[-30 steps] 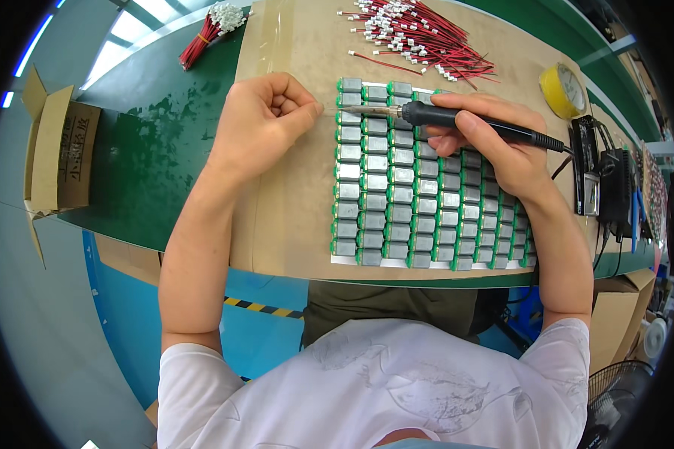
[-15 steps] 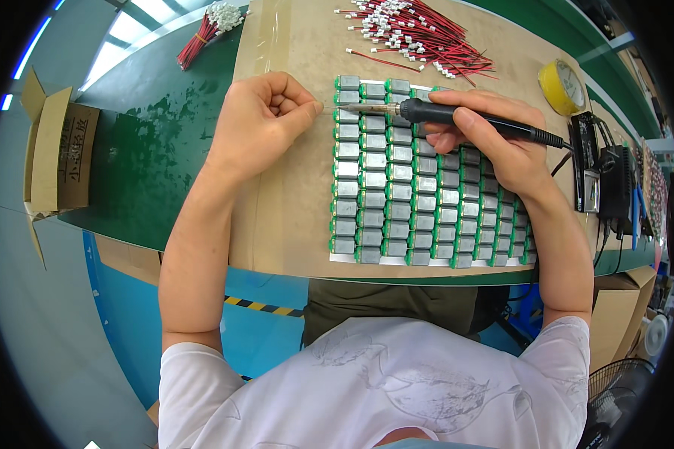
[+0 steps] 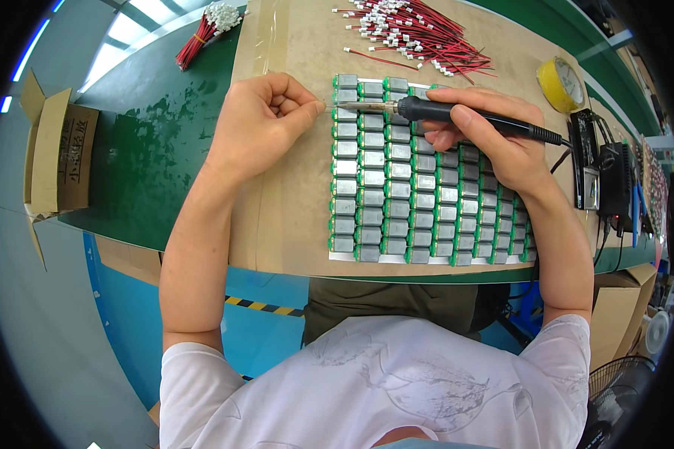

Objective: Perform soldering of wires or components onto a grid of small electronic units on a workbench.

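Observation:
A black-handled soldering iron [image 3: 430, 111] lies across the fingers of my right hand [image 3: 509, 138], gripped like a pen, its metal tip pointing left. That tip is at the left edge of rows of small green circuit boards with grey blocks on top [image 3: 371, 179], near the upper end of the first column. Thumb and forefinger of my left hand [image 3: 262, 120] are pinched on a thin wire, which looks like solder wire [image 3: 328, 108]. Its end meets the iron's tip; the exact contact is too small to make out.
Loose red-and-black wires with white connectors [image 3: 419, 37] lie beyond the boards, and a tied bundle [image 3: 202, 37] sits far left. Yellow tape [image 3: 561, 85] and a black soldering station [image 3: 615, 179] stand right. An open cardboard box [image 3: 64, 150] is at the left edge.

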A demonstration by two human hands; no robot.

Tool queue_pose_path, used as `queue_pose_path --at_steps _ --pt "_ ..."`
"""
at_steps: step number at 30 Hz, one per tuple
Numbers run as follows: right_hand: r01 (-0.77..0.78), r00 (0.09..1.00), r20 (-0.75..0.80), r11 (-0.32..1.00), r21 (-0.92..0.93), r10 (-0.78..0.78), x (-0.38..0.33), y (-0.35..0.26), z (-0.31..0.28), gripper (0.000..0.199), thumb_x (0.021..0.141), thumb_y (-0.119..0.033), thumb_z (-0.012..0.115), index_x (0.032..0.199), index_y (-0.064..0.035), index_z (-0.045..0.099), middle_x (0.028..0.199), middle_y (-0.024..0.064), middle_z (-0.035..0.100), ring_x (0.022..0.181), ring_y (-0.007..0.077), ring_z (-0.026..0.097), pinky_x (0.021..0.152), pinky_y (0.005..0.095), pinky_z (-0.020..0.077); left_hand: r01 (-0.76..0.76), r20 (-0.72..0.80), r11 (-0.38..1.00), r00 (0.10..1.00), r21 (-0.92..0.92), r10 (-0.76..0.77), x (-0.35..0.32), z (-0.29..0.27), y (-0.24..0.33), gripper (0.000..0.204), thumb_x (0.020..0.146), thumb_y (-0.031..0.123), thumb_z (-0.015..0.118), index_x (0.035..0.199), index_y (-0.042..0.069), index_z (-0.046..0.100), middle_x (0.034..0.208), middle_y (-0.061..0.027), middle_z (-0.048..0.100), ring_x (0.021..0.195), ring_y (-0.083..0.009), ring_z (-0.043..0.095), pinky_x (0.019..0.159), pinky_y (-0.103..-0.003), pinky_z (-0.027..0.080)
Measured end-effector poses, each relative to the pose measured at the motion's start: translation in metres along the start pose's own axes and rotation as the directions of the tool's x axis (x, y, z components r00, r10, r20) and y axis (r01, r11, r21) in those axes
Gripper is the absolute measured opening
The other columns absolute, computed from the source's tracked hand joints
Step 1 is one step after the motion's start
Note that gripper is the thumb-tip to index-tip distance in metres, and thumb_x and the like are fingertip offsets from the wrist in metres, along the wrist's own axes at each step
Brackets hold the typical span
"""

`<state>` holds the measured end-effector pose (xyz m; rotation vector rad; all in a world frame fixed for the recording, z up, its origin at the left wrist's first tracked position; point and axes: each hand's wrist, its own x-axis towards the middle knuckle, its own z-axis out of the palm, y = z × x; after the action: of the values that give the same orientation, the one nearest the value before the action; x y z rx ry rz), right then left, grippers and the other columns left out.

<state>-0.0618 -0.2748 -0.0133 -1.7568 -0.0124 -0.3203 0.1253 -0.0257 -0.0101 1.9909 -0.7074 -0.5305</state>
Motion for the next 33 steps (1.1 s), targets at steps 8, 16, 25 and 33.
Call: queue_pose_path --at_steps 8,16,25,33 --pt "0.021 0.999 -0.031 0.998 0.067 -0.018 -0.0016 0.0008 0.0002 0.025 0.105 -0.004 0.064 0.126 0.0052 0.075 0.098 0.0147 0.080 0.087 0.0173 0.079 0.082 0.0290 0.0639 -0.034 -0.025 0.997 0.999 -0.076 0.032 -0.0013 -0.0001 -0.0010 0.006 0.089 0.003 0.076 0.087 -0.002 0.073 0.071 0.0041 0.064 0.063 -0.0016 0.051 0.056 -0.022 0.040" --pt "0.041 0.999 0.010 0.999 0.030 -0.042 -0.0017 0.0002 -0.0012 0.026 0.103 -0.003 0.065 0.125 0.0054 0.076 0.095 0.0138 0.079 0.086 0.0171 0.078 0.082 0.0289 0.0633 -0.047 0.057 0.997 0.997 -0.056 0.050 -0.0016 -0.0017 -0.0040 0.005 0.086 0.003 0.075 0.084 -0.001 0.072 0.069 0.0051 0.061 0.063 -0.0016 0.050 0.056 -0.023 0.038" --pt "0.079 0.990 0.124 0.991 -0.104 -0.065 -0.0005 -0.0023 -0.0080 0.031 0.106 -0.004 0.059 0.130 0.0100 0.071 0.102 0.0214 0.077 0.088 0.0230 0.078 0.086 0.0346 0.0631 -0.053 0.058 0.998 0.997 -0.029 0.054 -0.0006 -0.0011 -0.0058 0.006 0.086 0.004 0.076 0.084 -0.001 0.073 0.068 0.0046 0.061 0.062 -0.0021 0.049 0.056 -0.023 0.038" --pt "0.081 0.990 0.121 0.991 -0.107 -0.068 -0.0006 -0.0020 -0.0078 0.030 0.106 -0.005 0.059 0.130 0.0096 0.071 0.101 0.0210 0.077 0.088 0.0228 0.077 0.086 0.0348 0.0632 -0.052 0.059 0.998 0.997 -0.020 0.053 -0.0005 -0.0003 -0.0060 0.008 0.086 0.004 0.078 0.085 -0.002 0.073 0.067 0.0046 0.060 0.062 -0.0021 0.049 0.055 -0.024 0.038"
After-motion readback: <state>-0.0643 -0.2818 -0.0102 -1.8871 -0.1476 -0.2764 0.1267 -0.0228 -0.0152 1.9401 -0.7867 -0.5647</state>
